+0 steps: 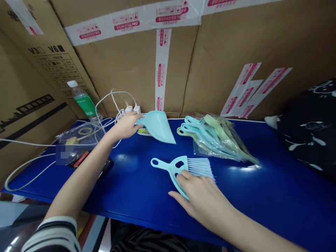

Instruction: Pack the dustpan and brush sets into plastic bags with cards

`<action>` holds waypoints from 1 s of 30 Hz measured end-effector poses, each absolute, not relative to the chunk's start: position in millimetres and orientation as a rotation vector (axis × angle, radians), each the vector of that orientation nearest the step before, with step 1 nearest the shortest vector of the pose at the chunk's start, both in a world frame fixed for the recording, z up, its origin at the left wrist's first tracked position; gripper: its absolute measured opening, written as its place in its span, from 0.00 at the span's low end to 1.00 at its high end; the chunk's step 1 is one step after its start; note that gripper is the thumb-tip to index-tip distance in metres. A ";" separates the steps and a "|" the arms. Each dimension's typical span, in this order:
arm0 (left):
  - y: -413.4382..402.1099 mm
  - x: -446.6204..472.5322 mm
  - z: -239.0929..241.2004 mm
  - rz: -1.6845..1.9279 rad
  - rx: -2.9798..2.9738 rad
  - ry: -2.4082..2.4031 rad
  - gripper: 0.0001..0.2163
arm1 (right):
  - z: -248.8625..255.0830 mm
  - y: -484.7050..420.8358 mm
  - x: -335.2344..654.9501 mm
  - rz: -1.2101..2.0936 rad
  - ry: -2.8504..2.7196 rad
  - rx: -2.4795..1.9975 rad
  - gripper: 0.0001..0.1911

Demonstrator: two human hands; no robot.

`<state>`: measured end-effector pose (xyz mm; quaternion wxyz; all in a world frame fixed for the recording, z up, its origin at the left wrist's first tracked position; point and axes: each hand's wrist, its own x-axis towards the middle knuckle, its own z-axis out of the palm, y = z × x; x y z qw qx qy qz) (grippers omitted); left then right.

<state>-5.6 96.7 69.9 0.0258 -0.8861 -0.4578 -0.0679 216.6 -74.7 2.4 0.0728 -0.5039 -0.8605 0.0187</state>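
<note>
My left hand (126, 125) is closed round the handle of a light blue dustpan (159, 126), whose wide pan points right near the back of the table. Below and to the right lies a matching hand brush (170, 167) with pale bristles. My right hand (201, 196) is over the brush's lower edge, fingers curled onto it and thumb reaching out to the left; part of the brush is hidden under it. Several more blue and green dustpans and brushes (217, 133) lie in a clear plastic bag at the back right.
A tall cardboard wall (126, 70) stands behind the blue table (136, 196). On the left are a bottle (85, 101), white cables (106, 96), plugs (132, 109) and a black device (105, 169). A black patterned cloth item (307, 129) sits at the right.
</note>
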 end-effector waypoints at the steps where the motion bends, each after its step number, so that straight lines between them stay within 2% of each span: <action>1: 103.8 1.5 66.7 -0.213 -2.746 -1.438 0.13 | 2.8 -73.3 216.3 0.068 -2.600 -1.550 0.09; 9: 141.2 50.8 49.6 -0.131 -2.813 -1.442 0.17 | -2.2 -62.2 216.6 0.159 -2.525 -1.714 0.09; 20: 151.4 86.3 36.3 -0.038 -2.653 -1.527 0.17 | 5.0 -58.8 221.5 0.219 -2.561 -1.694 0.09; 26: 131.7 86.5 43.8 -0.073 -2.551 -1.530 0.19 | 10.2 -49.9 228.4 0.083 -2.471 -1.688 0.08; 30: 106.0 98.8 60.4 -0.155 -2.514 -1.457 0.17 | 30.5 -33.6 264.8 -0.325 -2.093 -1.839 0.12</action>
